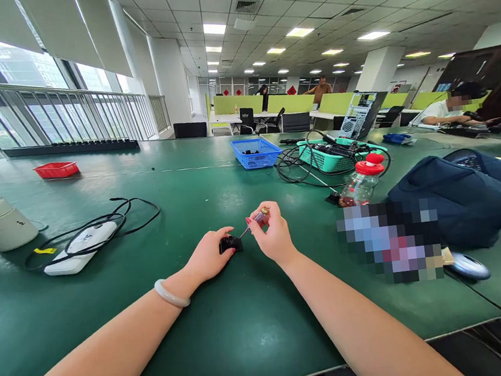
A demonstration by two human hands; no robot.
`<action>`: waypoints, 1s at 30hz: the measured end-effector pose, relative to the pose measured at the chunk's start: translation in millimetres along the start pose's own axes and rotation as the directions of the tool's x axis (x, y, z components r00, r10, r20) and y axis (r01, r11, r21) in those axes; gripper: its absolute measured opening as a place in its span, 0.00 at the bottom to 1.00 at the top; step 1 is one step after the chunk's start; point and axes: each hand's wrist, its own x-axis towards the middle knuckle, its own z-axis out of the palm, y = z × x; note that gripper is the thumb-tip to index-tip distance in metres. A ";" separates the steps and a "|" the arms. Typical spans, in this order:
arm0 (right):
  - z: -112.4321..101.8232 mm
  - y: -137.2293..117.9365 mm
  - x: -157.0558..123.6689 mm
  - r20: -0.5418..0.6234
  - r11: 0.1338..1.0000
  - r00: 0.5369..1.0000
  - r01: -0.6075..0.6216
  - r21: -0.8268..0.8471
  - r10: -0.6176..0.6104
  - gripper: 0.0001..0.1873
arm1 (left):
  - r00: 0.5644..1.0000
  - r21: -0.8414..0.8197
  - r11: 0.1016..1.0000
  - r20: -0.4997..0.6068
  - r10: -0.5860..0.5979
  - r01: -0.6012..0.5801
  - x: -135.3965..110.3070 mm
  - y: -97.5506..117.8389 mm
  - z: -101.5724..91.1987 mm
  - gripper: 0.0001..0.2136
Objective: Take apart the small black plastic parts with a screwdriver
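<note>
Resting on the green table [247, 321], my left hand [210, 254] grips a small black part [230, 244] between thumb and fingers. What exactly this part is, I cannot make out. My right hand [274, 233] is closed round the handle of a screwdriver [260, 216]. The screwdriver slants down to the left, and its thin shaft reaches the top of the black part. Whether the tip sits in a screw is too small to tell.
Ahead stand a blue basket [256, 153] with small black pieces and a green basket [326, 158] full of cables. To the right are a glass jar [361, 184] and a dark blue bag [459, 197]. A white power bank [81, 249] with a black cord lies left, near a red tray [56, 169].
</note>
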 end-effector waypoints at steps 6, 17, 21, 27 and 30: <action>-1.2 -1.9 -0.3 -0.019 1.000 1.000 0.005 0.001 -0.005 0.10 | 1.000 -0.016 1.000 0.007 -0.003 0.003 1.5 0.6 -2.0 0.22; -0.2 3.0 -1.3 -0.034 1.000 0.999 0.014 0.006 -0.014 0.09 | 0.999 -0.033 0.999 0.033 0.018 -0.017 2.5 4.6 -5.5 0.15; -0.7 5.3 -1.3 -0.052 1.000 0.999 0.006 0.008 -0.006 0.08 | 0.999 -0.038 0.999 0.038 0.016 -0.015 2.5 4.0 -4.8 0.15; 0.0 9.7 -0.4 -0.045 1.000 0.999 -0.022 0.021 0.023 0.10 | 0.999 -0.020 1.000 0.033 -0.005 0.006 2.8 1.9 -3.4 0.18; 1.0 12.3 -0.1 -0.031 0.999 0.998 -0.047 0.019 0.048 0.11 | 0.999 -0.017 1.000 0.038 -0.003 0.004 2.9 2.1 -3.9 0.17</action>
